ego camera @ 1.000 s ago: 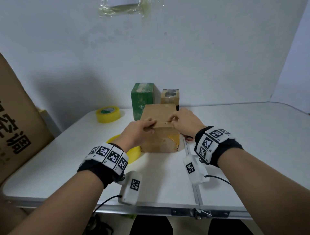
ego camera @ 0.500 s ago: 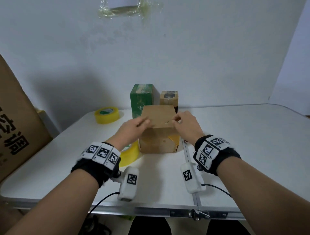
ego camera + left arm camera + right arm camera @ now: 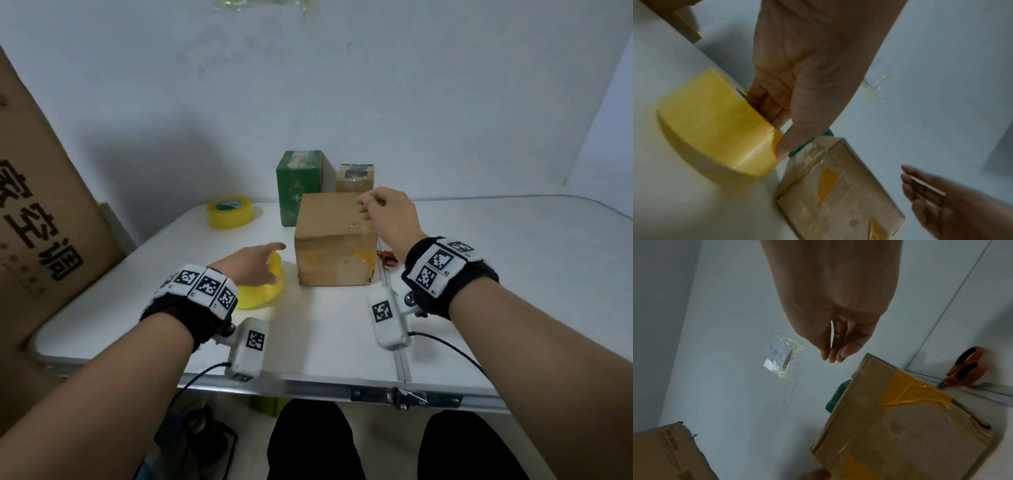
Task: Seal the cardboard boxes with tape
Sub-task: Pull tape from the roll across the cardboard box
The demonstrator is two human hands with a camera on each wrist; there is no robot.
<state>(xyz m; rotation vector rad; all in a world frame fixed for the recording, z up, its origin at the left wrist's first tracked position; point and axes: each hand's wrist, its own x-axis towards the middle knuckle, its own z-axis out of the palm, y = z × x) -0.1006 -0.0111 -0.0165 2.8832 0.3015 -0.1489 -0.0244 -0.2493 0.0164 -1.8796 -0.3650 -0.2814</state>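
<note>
A brown cardboard box (image 3: 334,240) (image 3: 838,186) (image 3: 900,418) stands mid-table, flaps down, with yellowish tape on its front face. To its left lies a yellow tape roll (image 3: 263,291) (image 3: 715,129). My left hand (image 3: 270,263) (image 3: 774,129) grips that roll, fingers in its core and thumb on the outer band. My right hand (image 3: 364,209) (image 3: 833,356) hovers over the box's far right top edge, fingers loosely curled and holding nothing.
A second yellow tape roll (image 3: 230,212) sits at the back left. A green box (image 3: 299,185) and a small brown box (image 3: 354,178) stand behind the main box. Orange-handled scissors (image 3: 387,257) (image 3: 966,369) lie right of it. A big carton (image 3: 41,212) leans at the left.
Both hands have come off the box's top. The left hand dropped down-left onto the near tape roll. The right hand lifted and drew back to the right.
</note>
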